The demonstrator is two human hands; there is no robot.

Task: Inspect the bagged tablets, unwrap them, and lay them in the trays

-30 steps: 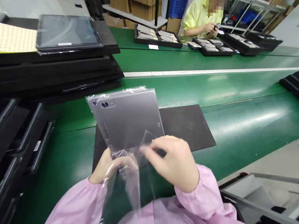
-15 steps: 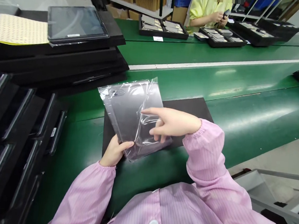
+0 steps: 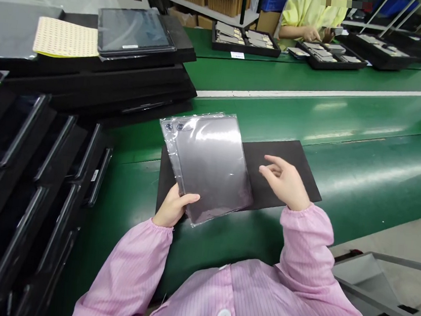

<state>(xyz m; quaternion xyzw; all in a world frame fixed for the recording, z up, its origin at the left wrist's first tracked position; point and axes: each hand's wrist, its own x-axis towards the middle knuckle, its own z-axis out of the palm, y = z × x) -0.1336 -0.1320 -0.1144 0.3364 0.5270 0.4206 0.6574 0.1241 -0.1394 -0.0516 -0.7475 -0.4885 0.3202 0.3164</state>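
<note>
One tablet in clear bag [image 3: 210,165] is lying back-up, cam lenses at its far-left corner, over the left part of the black mat [image 3: 301,184]. The mat is sitting near the near edge of the green bench [image 3: 363,158].

Grip of the left hand [image 3: 173,209] is clamping the bag's near-left corner, thumb on top, fingers hidden under. That end is looking slightly lifted; can't tell if the far end is resting on the mat.

Grip of the right hand [image 3: 286,182] is apart, fingers loosely spread, hovering over the mat just beside the bag's right edge, touching nothing.

At the far-left corner, a stack of black trays [image 3: 90,87] is carrying a second tablet [image 3: 135,31], plus a yellow sheet [image 3: 66,38]. A co-worker in yellow [image 3: 307,8] is working at the far edge.

Judgement: the film is looking slick, so I'm wanting a firm pinch w/ support underneath, off the lenses, low over the mat.
</note>
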